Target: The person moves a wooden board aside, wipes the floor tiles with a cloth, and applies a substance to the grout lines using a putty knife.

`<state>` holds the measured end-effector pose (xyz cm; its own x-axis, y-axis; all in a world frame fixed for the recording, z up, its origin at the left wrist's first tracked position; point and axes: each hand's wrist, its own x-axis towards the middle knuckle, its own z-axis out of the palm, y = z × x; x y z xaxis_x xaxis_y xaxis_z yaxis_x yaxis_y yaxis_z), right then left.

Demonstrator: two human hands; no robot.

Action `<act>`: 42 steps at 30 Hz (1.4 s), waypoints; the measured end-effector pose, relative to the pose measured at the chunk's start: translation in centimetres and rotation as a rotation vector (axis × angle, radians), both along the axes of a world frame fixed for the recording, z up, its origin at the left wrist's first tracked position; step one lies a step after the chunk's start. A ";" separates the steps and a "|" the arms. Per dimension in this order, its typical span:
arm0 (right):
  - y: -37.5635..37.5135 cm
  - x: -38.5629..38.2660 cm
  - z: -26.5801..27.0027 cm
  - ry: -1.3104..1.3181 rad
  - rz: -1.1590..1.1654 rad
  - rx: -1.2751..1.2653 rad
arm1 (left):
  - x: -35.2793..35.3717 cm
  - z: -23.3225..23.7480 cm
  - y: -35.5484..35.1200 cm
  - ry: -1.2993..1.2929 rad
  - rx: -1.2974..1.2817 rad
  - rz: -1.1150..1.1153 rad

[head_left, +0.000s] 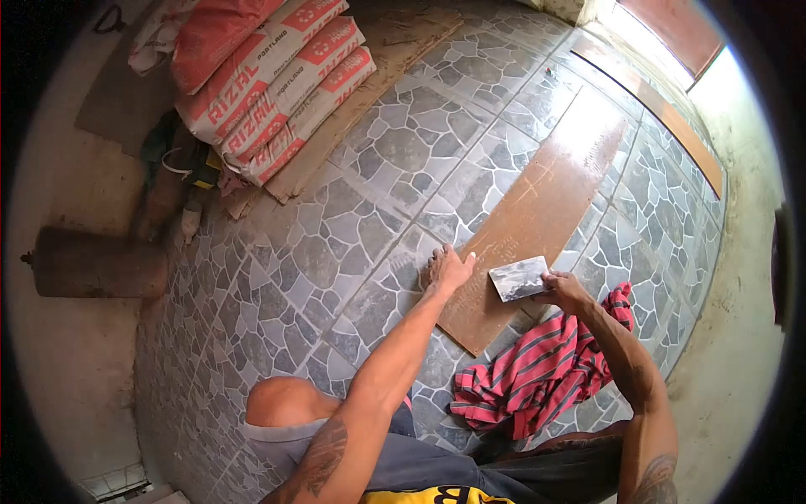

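A long brown board (537,197) lies flat over the tiled floor, its surface scuffed and shiny toward the far end. At its near left edge is my left hand (451,273), thumb against the board and fingers curled at the side. My right hand (566,291) pinches the right end of a small flat rectangular plate (518,279) with whitish smears on a grey face. The plate is over the near part of the board. Just below the right hand lies a crumpled red cloth (537,370) with dark stripes.
Stacked Portland cement bags (277,92) sit on flat sheets at the upper left. A dark cylinder (101,262) is by the left wall. Another narrow board (655,105) runs along the right side, near a bright doorway. Stone-patterned tiles (395,147) cover the floor.
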<state>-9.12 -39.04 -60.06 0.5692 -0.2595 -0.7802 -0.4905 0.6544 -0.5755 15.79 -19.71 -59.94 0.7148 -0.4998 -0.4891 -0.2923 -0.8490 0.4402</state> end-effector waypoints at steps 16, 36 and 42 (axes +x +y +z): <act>1.1 1.8 1.4 -0.270 0.521 -0.687 | 5.2 7.1 -2.5 0.123 -0.304 -0.279; 2.4 2.8 4.0 -0.154 0.142 -0.075 | 26.1 26.7 8.7 -0.713 -0.139 -0.047; 2.6 1.7 3.2 -0.094 0.146 -0.123 | 31.9 25.5 13.3 -0.804 -0.052 0.116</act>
<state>-7.40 -36.44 -56.89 0.6761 -0.2592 -0.6897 -0.5155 0.5023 -0.6942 47.71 -6.38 -34.39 0.8861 -0.4090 0.2181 -0.4475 -0.8774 0.1730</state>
